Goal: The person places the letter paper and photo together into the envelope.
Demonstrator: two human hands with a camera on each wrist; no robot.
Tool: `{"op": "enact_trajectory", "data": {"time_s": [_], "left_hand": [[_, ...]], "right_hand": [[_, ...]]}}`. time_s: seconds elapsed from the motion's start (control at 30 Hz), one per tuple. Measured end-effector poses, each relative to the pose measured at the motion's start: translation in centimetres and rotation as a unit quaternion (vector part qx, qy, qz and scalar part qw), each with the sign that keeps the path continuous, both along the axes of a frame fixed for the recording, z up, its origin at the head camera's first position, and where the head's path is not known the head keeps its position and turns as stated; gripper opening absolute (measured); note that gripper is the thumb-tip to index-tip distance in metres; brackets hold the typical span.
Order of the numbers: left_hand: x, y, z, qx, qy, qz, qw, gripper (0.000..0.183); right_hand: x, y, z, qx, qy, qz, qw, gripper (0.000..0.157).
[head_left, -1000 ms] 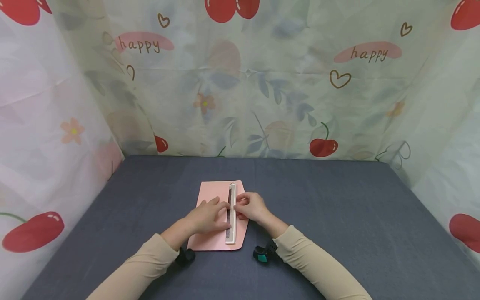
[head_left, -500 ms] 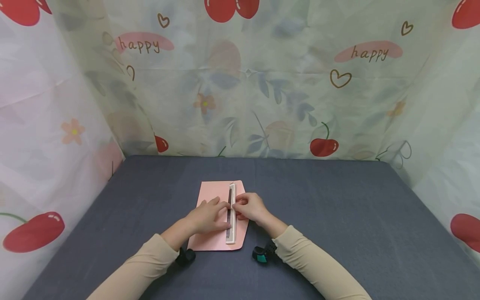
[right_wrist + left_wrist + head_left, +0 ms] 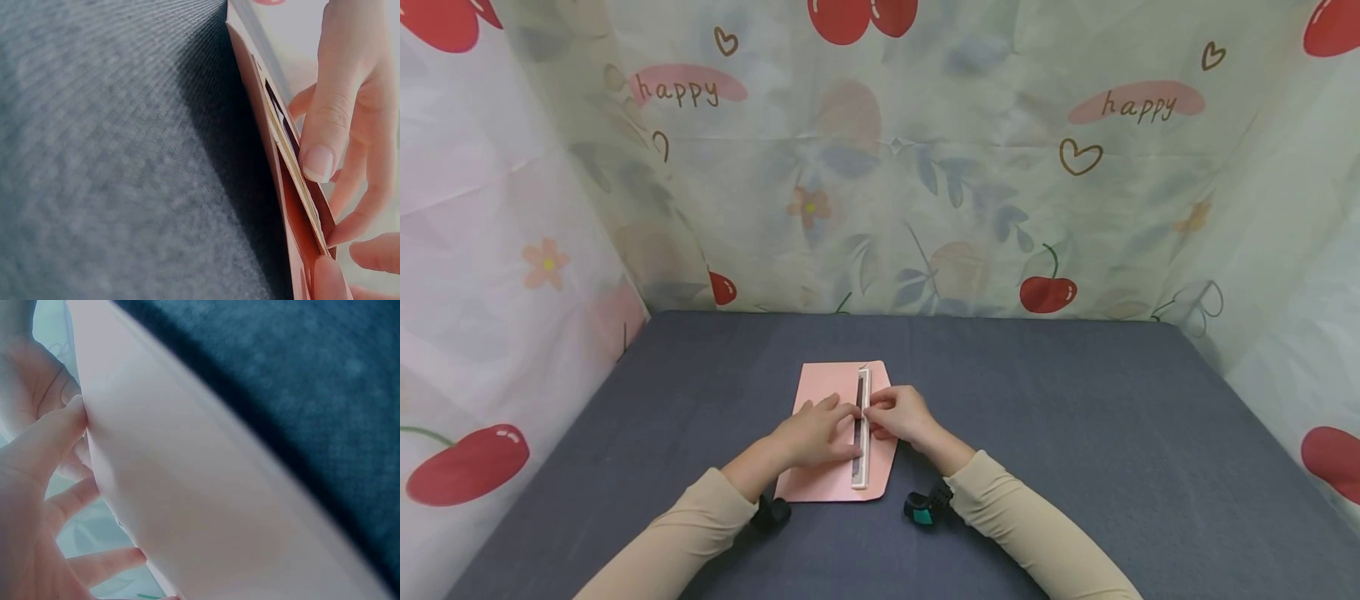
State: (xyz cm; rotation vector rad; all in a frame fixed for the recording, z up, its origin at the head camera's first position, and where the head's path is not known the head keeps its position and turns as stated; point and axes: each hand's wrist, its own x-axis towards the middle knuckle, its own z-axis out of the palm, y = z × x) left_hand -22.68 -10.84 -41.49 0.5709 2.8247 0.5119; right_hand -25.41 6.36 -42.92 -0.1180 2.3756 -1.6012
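Observation:
On the table lies a pink envelope [image 3: 816, 383], its flap side turned to the right. Out of its mouth shows a narrow strip of a white-bordered card [image 3: 861, 473] with a dark band; the envelope hides the rest. My left hand [image 3: 811, 435] rests over the envelope, fingers spread, thumb and index fingertips beside the mouth. From the right, my right hand [image 3: 908, 417] pinches the card's outer edge, fingers bent. In the right wrist view the card's edge [image 3: 296, 159] stands between the envelope's layers. The left wrist view is mostly filled by the envelope's pink surface [image 3: 181, 444].
A dark grey cloth covers the table [image 3: 1075, 433]. Patterned white curtains [image 3: 925, 208] enclose the back and both sides. Black wrist devices hang below the left cuff [image 3: 662, 533] and the right cuff [image 3: 1030, 533].
My right hand has shifted slightly left, and the card has slid a little deeper into the envelope, so its visible strip is narrower. My left hand and the envelope stay in place.

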Motion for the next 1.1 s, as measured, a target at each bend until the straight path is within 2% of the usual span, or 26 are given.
{"op": "enact_trajectory", "data": {"time_s": [0.63,1.1], "left_hand": [[0.02,-0.01,0.04,-0.001,0.006,-0.008,0.9999,0.052],[0.12,-0.04,0.20,-0.002,-0.001,-0.005,1.0000,0.050]], "right_hand": [[-0.18,-0.30,-0.07,-0.010,-0.004,-0.004,1.000,0.030],[-0.32,-0.68,-0.19,-0.021,-0.017,0.009,1.000,0.033]]}}
